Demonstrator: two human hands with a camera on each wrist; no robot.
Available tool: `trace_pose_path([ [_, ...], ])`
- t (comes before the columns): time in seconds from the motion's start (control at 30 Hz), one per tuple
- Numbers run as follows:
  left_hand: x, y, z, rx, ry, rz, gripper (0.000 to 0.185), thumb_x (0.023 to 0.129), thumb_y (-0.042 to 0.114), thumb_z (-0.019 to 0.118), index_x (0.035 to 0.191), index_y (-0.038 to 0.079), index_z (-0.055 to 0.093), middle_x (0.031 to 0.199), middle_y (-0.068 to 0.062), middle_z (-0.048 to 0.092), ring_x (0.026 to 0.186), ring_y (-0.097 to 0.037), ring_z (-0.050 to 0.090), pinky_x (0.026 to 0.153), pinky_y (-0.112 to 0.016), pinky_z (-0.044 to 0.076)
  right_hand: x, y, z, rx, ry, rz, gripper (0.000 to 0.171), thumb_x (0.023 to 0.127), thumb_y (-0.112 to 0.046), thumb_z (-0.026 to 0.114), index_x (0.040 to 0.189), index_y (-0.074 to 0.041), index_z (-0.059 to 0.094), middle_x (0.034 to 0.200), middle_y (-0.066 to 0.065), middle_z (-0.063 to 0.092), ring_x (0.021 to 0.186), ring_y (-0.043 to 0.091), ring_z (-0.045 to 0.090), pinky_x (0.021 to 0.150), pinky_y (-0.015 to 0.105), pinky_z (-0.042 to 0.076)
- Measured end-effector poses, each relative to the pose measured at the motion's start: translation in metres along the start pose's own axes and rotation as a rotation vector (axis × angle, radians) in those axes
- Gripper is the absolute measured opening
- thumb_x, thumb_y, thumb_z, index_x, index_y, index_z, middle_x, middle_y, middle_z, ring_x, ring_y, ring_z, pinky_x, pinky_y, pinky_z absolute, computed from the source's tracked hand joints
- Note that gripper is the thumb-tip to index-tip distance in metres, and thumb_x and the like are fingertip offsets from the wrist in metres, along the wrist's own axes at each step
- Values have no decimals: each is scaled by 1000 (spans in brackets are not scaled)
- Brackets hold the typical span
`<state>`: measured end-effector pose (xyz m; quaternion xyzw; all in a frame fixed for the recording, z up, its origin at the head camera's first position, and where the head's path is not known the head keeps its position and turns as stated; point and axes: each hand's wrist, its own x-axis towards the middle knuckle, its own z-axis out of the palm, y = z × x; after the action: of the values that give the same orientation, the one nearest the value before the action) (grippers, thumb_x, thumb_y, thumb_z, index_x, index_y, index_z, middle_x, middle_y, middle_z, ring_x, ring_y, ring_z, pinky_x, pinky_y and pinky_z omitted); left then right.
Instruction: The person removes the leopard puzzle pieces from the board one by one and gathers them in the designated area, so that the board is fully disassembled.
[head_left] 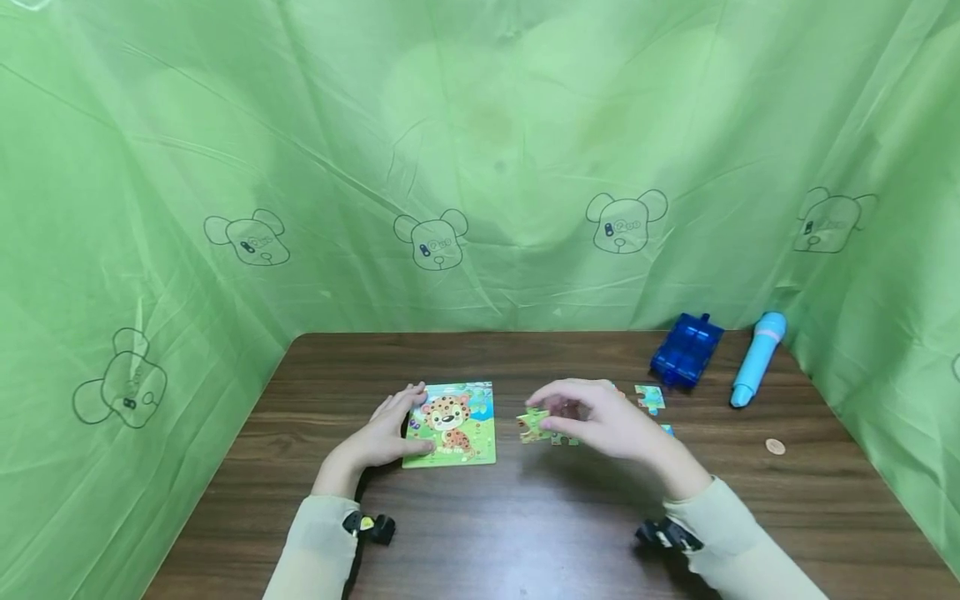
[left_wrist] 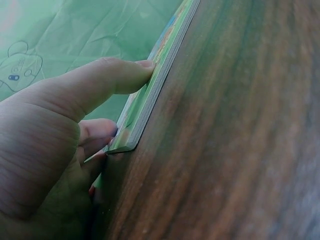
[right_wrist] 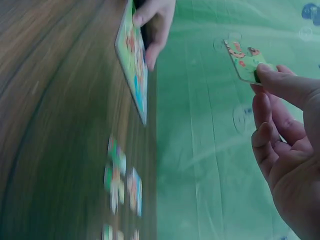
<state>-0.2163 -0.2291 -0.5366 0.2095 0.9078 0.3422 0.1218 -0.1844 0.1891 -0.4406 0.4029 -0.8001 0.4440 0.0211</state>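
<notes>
On the wooden table lies a square puzzle board [head_left: 450,423] with a spotted cub on a green and blue scene. My left hand [head_left: 385,432] rests at its left side. The thumb [left_wrist: 122,76] presses on the board's face, while the other fingers lie along the edge. To the right, my right hand [head_left: 596,417] pinches a green puzzle piece [right_wrist: 246,61] between thumb and fingers, raised off the table. Loose puzzle pieces [right_wrist: 116,172] lie beneath and beyond this hand, partly hidden by it in the head view.
A blue translucent plastic case [head_left: 686,350] and a light blue toy microphone [head_left: 757,360] lie at the back right. Nearer stands a small round disc [head_left: 775,447]. A loose piece [head_left: 650,398] lies below the case. Green curtain [head_left: 510,167] surrounds the table's back and sides.
</notes>
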Motion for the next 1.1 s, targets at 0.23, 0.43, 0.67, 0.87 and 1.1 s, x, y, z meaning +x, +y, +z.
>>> trace_pose_path([
  [0.23, 1, 3, 2, -16, 5, 8, 98, 94, 44, 87, 168, 1, 38, 182, -11, 21, 169, -34, 12, 135, -59, 2, -48, 16, -41, -109, 71, 55, 33, 98, -8, 82, 129, -20, 77, 95, -12, 77, 78, 7, 69, 67, 27, 59],
  [0.43, 1, 4, 3, -21, 6, 14, 98, 94, 45, 87, 167, 0, 39, 181, -13, 22, 168, -35, 13, 135, -60, 2, -95, 28, -64, -140, 141, 141, 38, 95, -2, 84, 127, -21, 76, 93, -13, 76, 74, 8, 68, 65, 25, 57],
  [0.67, 1, 5, 1, -21, 4, 12, 100, 93, 44, 87, 168, -1, 37, 181, -14, 22, 168, -36, 14, 135, -60, 2, -133, 36, -86, -100, 122, 285, 35, 97, -5, 82, 129, -16, 75, 94, -9, 76, 78, 13, 69, 66, 27, 55],
  [0.87, 1, 3, 0, -11, 2, 3, 101, 94, 45, 86, 169, 0, 36, 182, -13, 20, 169, -36, 11, 134, -61, 2, -150, 46, -90, 22, 36, 335, 32, 98, -5, 81, 128, -9, 74, 95, -4, 76, 81, 15, 70, 67, 29, 57],
  [1.1, 0, 2, 0, -19, 18, 9, 101, 93, 44, 87, 168, -1, 37, 181, -15, 21, 168, -38, 12, 134, -63, 3, -161, 66, -84, 104, -24, 273, 33, 96, 0, 81, 127, -8, 72, 92, 1, 76, 79, 14, 72, 64, 29, 59],
])
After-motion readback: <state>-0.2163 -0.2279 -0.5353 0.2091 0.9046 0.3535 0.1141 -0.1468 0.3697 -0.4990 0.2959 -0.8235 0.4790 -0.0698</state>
